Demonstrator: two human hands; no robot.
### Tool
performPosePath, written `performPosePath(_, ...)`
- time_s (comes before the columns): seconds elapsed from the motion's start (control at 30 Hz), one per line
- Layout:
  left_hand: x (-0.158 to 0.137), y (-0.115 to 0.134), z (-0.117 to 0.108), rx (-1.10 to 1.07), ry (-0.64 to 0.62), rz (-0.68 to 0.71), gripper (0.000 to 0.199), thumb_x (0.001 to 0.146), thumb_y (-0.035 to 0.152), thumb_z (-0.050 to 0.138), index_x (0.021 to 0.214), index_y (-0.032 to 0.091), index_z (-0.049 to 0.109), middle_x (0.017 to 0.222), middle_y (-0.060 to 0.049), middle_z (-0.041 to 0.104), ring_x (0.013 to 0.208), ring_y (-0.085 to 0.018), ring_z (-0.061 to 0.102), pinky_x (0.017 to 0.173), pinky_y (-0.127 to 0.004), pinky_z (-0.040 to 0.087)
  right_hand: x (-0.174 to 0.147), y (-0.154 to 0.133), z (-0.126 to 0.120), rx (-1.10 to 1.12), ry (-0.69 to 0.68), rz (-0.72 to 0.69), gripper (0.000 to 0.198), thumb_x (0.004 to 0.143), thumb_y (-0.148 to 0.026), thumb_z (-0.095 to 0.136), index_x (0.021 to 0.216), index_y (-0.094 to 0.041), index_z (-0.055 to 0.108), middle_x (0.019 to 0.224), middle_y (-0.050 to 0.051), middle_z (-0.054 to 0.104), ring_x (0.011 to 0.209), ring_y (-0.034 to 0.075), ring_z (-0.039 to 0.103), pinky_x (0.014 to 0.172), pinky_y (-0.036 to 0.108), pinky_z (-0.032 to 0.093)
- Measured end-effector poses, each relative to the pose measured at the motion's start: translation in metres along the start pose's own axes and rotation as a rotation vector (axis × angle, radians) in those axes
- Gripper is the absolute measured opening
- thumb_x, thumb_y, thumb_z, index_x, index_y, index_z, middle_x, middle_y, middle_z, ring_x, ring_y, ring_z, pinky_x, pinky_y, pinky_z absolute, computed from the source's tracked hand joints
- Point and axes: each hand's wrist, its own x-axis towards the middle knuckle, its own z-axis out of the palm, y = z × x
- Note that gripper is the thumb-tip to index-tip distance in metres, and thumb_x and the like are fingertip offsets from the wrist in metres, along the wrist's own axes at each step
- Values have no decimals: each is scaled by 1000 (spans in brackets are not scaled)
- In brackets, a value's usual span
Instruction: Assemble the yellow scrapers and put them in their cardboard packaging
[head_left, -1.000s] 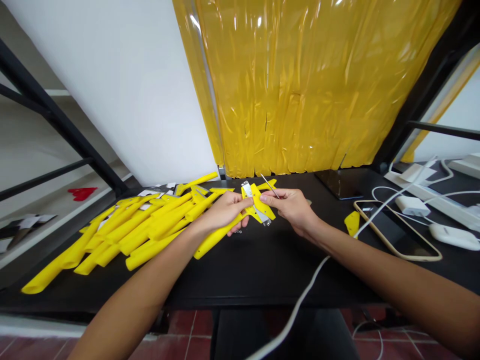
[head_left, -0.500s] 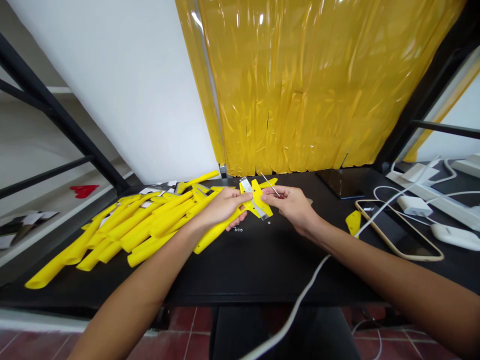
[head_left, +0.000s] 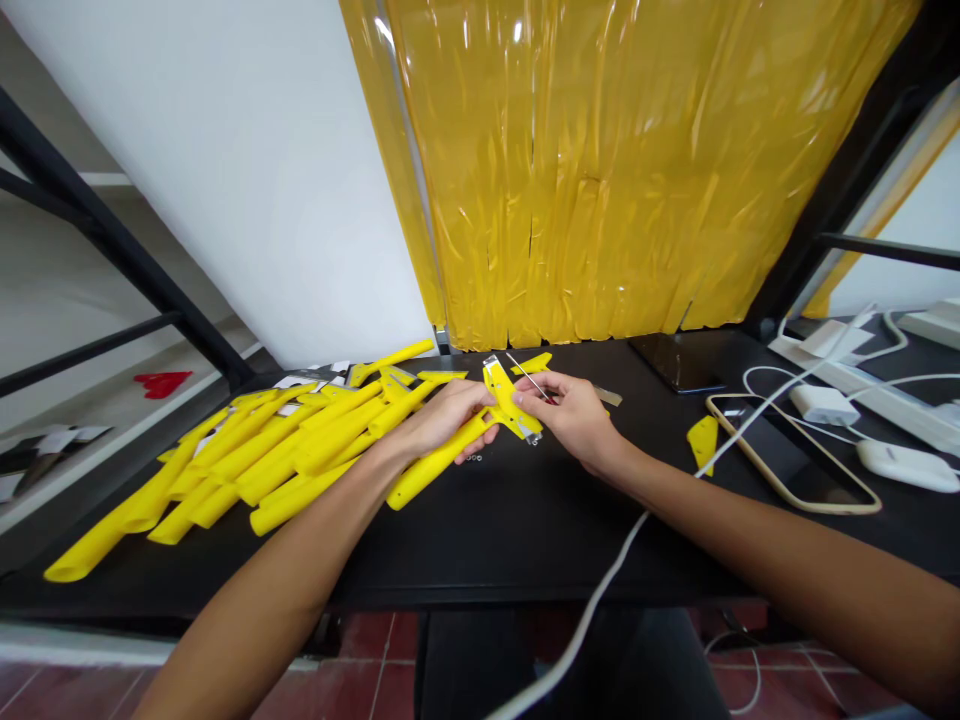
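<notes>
My left hand [head_left: 454,412] is closed round the neck of a yellow scraper [head_left: 435,468], its tubular handle slanting down to the left. On the scraper's head lies a yellow cover plate [head_left: 507,402], and the shiny ends of a metal blade [head_left: 534,438] stick out beneath it. My right hand [head_left: 571,412] presses thumb and fingers against the plate's right side. Tucked in that same hand is a thin screwdriver [head_left: 526,372], its shaft pointing up and left and a bit of red handle showing. A few small nuts [head_left: 472,458] lie below the left fingers, partly hidden.
Many yellow scraper handles [head_left: 315,440] are heaped at the left of the black table [head_left: 525,550]. Another yellow plate [head_left: 703,442] lies by a phone [head_left: 787,455] at the right, near chargers and a power strip [head_left: 885,400]. A white cable [head_left: 600,610] crosses the front edge.
The yellow cover plate has moved left from beside the blade onto the scraper head, now covering most of the blade. My right hand came along with it, screwdriver still in hand.
</notes>
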Motion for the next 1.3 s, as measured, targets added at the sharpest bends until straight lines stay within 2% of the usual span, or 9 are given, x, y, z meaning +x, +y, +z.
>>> performPosePath(0.13, 0, 3, 2, 23, -46, 4, 22, 88, 29, 56, 72, 15, 59, 55, -1, 58, 37, -9, 48, 36, -22, 37, -1, 0, 2, 23, -14, -3, 37, 73, -45, 79, 94, -18, 68, 90, 6, 68, 82, 19, 63, 76, 32, 51)
performPosePath(0.37, -1, 8, 8, 134, -20, 0, 36, 94, 49, 57, 81, 16, 55, 61, 0, 59, 39, -6, 47, 39, -20, 35, -4, -3, 5, 122, -100, -18, 40, 74, -48, 78, 98, -18, 67, 101, 8, 68, 98, 20, 62, 93, 34, 48)
performPosePath(0.47, -2, 8, 8, 157, -17, -5, 38, 96, 50, 54, 81, 15, 56, 63, 0, 60, 39, -6, 47, 39, -21, 37, -3, -2, 5, 138, -106, 18, 40, 72, -48, 79, 96, -17, 68, 98, 7, 68, 93, 19, 62, 88, 33, 48)
performPosePath(0.57, -3, 7, 7, 173, -13, -18, 37, 97, 48, 53, 81, 15, 57, 64, 0, 61, 39, -6, 47, 40, -20, 37, -3, -4, 4, 133, -111, 70, 40, 71, -47, 81, 93, -17, 69, 92, 5, 67, 83, 16, 60, 76, 29, 48)
performPosePath(0.73, -3, 6, 4, 154, -47, -32, 35, 97, 47, 52, 82, 15, 56, 67, -1, 62, 40, -6, 47, 39, -20, 36, -2, -11, -1, 97, -159, 170, 41, 66, -49, 83, 88, -17, 70, 73, 0, 61, 60, 10, 48, 53, 24, 34)
performPosePath(0.83, -2, 5, 3, 170, -43, -32, 35, 96, 47, 53, 82, 16, 54, 65, -1, 62, 40, -6, 48, 40, -20, 37, 0, -14, -5, 33, -204, 182, 38, 67, -51, 83, 78, -17, 70, 58, -4, 50, 54, 10, 41, 50, 24, 27)
performPosePath(0.93, -2, 4, 2, 185, -31, -33, 37, 95, 50, 56, 80, 16, 53, 63, -1, 60, 39, -6, 48, 40, -20, 36, 0, -14, -5, 19, -193, 170, 40, 67, -55, 81, 72, -18, 68, 53, -4, 45, 53, 10, 39, 50, 25, 25)
performPosePath(1.07, -2, 6, 3, 162, -59, -25, 40, 93, 53, 58, 77, 17, 51, 60, 0, 57, 39, -6, 47, 39, -20, 37, -2, -7, 0, 80, -125, 163, 46, 67, -61, 79, 73, -17, 66, 57, -2, 51, 53, 11, 39, 49, 25, 26)
performPosePath(1.3, -3, 7, 6, 95, -62, -16, 36, 91, 50, 63, 80, 18, 50, 60, 2, 54, 40, -6, 46, 38, -20, 37, -6, 3, 5, 60, -68, 62, 45, 77, -63, 70, 74, -19, 61, 63, 0, 56, 55, 12, 42, 51, 27, 32)
